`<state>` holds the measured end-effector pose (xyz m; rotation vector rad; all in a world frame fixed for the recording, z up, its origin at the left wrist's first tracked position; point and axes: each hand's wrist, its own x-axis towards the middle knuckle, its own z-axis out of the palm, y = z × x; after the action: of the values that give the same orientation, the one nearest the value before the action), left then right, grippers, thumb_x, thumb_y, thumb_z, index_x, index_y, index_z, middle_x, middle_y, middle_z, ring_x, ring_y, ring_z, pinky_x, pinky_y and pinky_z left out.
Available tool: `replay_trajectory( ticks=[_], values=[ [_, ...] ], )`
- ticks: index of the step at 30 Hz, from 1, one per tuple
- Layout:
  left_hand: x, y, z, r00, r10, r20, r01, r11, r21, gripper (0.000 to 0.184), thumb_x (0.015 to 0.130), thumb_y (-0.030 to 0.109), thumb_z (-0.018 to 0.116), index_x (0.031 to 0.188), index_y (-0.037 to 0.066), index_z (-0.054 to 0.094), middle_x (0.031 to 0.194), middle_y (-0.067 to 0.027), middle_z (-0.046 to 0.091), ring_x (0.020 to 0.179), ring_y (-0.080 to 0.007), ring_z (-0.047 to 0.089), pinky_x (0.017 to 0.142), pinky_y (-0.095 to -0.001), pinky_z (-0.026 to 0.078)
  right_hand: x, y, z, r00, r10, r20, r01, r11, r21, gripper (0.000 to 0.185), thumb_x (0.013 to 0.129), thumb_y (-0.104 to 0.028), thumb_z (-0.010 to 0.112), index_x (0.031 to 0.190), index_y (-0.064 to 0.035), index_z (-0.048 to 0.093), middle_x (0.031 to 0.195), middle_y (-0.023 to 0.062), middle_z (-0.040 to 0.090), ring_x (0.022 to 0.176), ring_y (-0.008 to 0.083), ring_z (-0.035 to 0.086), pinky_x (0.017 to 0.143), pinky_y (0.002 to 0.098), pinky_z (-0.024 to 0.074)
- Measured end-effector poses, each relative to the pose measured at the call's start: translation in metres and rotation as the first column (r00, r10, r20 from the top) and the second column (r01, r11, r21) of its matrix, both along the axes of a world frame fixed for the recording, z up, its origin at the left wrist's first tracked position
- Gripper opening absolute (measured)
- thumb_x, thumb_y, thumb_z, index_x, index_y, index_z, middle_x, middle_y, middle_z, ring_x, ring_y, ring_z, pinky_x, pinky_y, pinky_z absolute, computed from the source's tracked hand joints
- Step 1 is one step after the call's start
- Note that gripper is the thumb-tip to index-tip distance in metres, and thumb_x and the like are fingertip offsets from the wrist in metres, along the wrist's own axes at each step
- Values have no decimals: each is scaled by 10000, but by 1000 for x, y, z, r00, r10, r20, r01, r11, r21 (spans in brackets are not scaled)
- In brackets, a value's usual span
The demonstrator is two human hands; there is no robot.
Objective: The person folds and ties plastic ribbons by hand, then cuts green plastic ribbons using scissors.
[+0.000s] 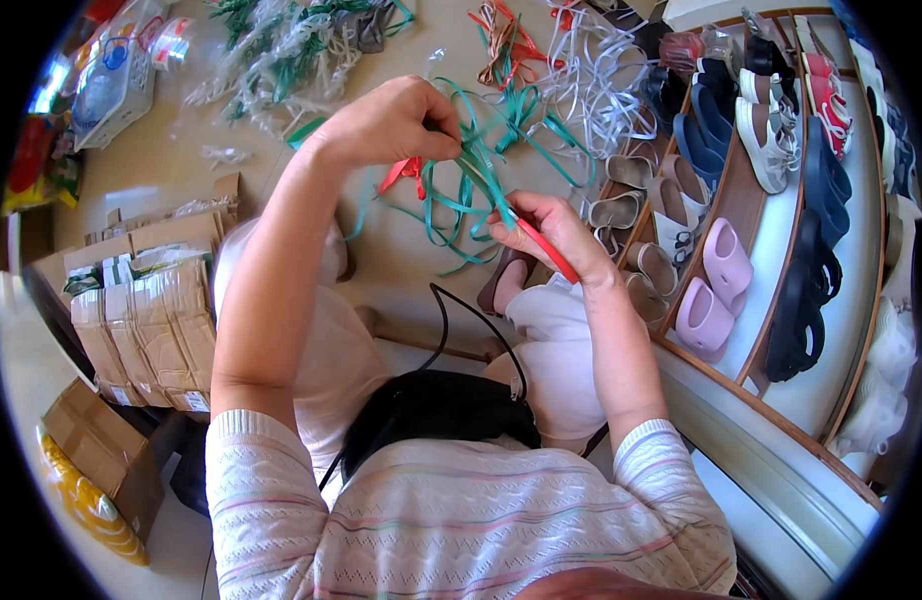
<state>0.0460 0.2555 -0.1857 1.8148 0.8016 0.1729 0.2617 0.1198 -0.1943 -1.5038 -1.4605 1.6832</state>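
My left hand (396,125) is closed, its fingers pinching a bundle of green ribbons (486,180) in front of me. Lower and to the right, my right hand (551,235) is closed around the other end of the same bundle. A narrow red piece (546,250) lies along my right palm; whether it is a strap or a tool's handle I cannot make out. Loose green loops hang between and below both hands. Behind them, a bright red ribbon (406,178) shows close to my left hand.
Tangled green and clear strips (281,75) and white ribbons (601,85) lie on the floor ahead. On the right, a shoe rack (726,375) holds several shoes, including pink slippers (709,315). Cardboard boxes (146,330) stand left, with a white basket (106,90) beyond.
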Motion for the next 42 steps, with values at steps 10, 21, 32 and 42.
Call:
replay_trajectory(
  ticks=[10,21,32,42],
  values=[
    [-15,9,6,997,55,-58,-55,998,0,186,708,162,653,792,-4,649,637,-33,591,610,-91,507,573,-257,411,3,-2,-2,992,-48,-119,39,996,-81,212,803,-203,690,902,-37,602,713,-68,518,590,2,402,503,158,317],
    [-1,0,3,999,43,-31,-42,999,24,181,684,151,658,771,-8,652,636,-48,600,605,-105,522,585,-264,418,-2,0,1,985,-99,-140,72,980,-186,224,801,-203,695,871,-10,606,753,-31,561,680,42,480,622,200,410],
    [-16,11,9,996,83,-16,-84,993,-83,184,727,173,666,811,9,659,671,4,601,621,-61,506,570,-233,403,2,1,7,969,-123,-215,67,965,-253,241,806,-236,684,918,-42,596,629,-58,495,472,12,389,413,171,275],
    [-27,16,15,922,380,79,-336,884,-326,204,712,155,671,852,7,666,554,51,455,466,-23,323,412,-201,217,47,4,10,922,-227,-313,179,969,-172,334,865,-263,595,1048,4,512,618,-18,420,507,54,400,448,179,335]
  ],
)
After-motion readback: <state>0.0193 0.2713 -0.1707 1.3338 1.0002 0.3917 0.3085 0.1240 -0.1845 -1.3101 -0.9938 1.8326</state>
